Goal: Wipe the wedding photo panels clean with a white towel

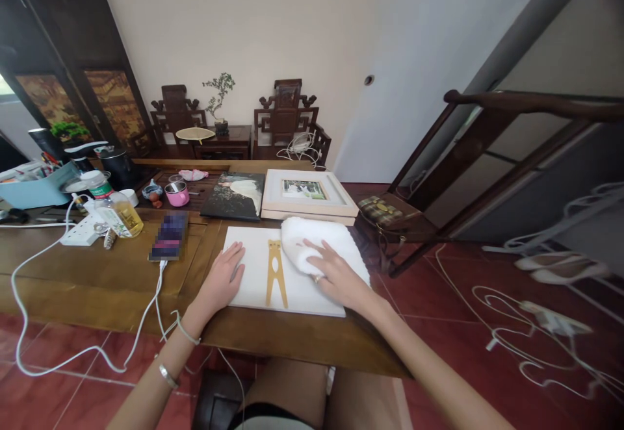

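A white panel (251, 287) lies flat near the table's front edge. It bears a tall, flat, yellow-brown figure (272, 267) with two ears, long legs and an oval gap in the middle. My left hand (227, 273) rests on the panel's left edge, fingers stretched out and holding nothing. A fluffy white towel (297, 232) covers the panel's right side and reaches past its right edge. On top of the towel is my right hand (336, 274), its fingers pressing into the bunched fabric.
Behind the panel lie a white picture frame (273, 196) and a dark photo panel (219, 202). To the left are a phone (168, 238) on a cable, an oil bottle (127, 215), a power strip (85, 232) and a pink cup (177, 193). A wooden chair (439, 222) stands right.
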Tool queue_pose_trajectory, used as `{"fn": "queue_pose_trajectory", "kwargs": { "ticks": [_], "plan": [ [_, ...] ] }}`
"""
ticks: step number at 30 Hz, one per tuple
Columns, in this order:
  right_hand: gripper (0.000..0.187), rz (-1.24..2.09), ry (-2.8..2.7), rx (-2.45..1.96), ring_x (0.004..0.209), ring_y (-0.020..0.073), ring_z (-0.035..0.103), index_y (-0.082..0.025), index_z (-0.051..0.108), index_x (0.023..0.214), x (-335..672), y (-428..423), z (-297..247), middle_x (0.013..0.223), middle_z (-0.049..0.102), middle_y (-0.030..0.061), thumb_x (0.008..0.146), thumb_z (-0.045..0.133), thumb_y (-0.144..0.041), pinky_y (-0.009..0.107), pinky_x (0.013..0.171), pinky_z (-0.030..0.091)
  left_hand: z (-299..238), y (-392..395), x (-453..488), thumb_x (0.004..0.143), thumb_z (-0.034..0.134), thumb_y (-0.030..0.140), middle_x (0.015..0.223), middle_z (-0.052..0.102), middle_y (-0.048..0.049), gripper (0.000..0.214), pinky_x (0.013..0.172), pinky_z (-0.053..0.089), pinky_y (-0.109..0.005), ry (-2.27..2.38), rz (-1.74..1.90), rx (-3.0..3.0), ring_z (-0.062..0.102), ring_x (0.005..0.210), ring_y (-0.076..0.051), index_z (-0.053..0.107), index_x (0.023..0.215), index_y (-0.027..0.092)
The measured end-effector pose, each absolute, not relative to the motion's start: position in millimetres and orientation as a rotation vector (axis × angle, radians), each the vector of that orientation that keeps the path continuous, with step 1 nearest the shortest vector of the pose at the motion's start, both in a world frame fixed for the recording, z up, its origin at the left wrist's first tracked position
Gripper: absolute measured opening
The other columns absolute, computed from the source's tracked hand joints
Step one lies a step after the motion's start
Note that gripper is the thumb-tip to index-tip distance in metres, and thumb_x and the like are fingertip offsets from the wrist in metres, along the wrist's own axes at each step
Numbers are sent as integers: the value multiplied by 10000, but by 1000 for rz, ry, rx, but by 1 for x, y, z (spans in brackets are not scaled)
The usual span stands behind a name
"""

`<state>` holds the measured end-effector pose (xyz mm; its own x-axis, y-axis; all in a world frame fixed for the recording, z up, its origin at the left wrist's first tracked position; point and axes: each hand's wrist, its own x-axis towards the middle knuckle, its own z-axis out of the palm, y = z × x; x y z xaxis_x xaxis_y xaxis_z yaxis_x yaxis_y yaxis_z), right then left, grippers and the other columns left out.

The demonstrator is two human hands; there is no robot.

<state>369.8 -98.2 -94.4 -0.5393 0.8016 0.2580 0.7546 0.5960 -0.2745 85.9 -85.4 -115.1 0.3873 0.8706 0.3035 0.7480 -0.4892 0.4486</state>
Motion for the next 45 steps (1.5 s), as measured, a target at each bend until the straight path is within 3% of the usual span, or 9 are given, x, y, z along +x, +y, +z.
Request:
{"fn": "queue_pose_trajectory", "kwargs": {
  "ticks": [9,15,21,30,37,40,45],
  "plan": [
    [428,320,-2539,-1196,1388,217,190,-169,591,822,365,-196,-81,1448,373,88,515,367,26,510,1147,115,-118,-84,86,910,371,223,1394,450,-139,416,1092,287,-494,1435,743,2437,353,1334,-248,474,1302,128],
    [419,292,-2511,-1247,1377,226,221,-169,587,875,373,-149,-85,1431,394,118,559,377,9,495,1126,201,-118,-84,85,912,370,226,1399,443,-139,420,1099,279,-485,1431,735,2445,344,1339,-244,470,1306,121],
    [324,219,-2443,-1335,1342,255,308,-142,596,919,364,-87,-90,1335,498,186,690,393,-35,536,1091,236,-116,-84,85,909,385,230,1392,454,-130,413,1102,282,-472,1426,753,2435,355,1334,-238,481,1299,138],
    [422,286,-2541,-1239,1355,233,284,-169,608,856,357,-173,-75,1387,455,135,537,399,11,513,1128,165,-118,-84,86,911,381,225,1397,446,-136,414,1096,286,-488,1430,747,2440,348,1337,-242,475,1303,127],
    [351,466,-2421,-1339,1364,249,261,-180,591,857,361,-162,-69,1430,398,106,628,387,-9,479,1077,301,-118,-84,86,912,380,231,1395,450,-130,413,1101,282,-475,1424,752,2444,345,1339,-238,478,1301,136],
    [369,426,-2324,-1341,1358,238,275,-167,590,954,347,-120,-75,1424,408,105,694,371,-23,480,1096,259,-118,-84,86,916,373,235,1396,451,-124,411,1099,285,-478,1425,749,2451,349,1337,-236,476,1304,146],
    [456,322,-2426,-1301,1372,265,233,-116,599,1042,314,-95,-81,1385,448,164,648,399,-5,540,1114,128,-120,-84,86,932,332,235,1403,441,-127,418,1095,282,-491,1427,746,2435,350,1337,-231,454,1321,142]
  ]
}}
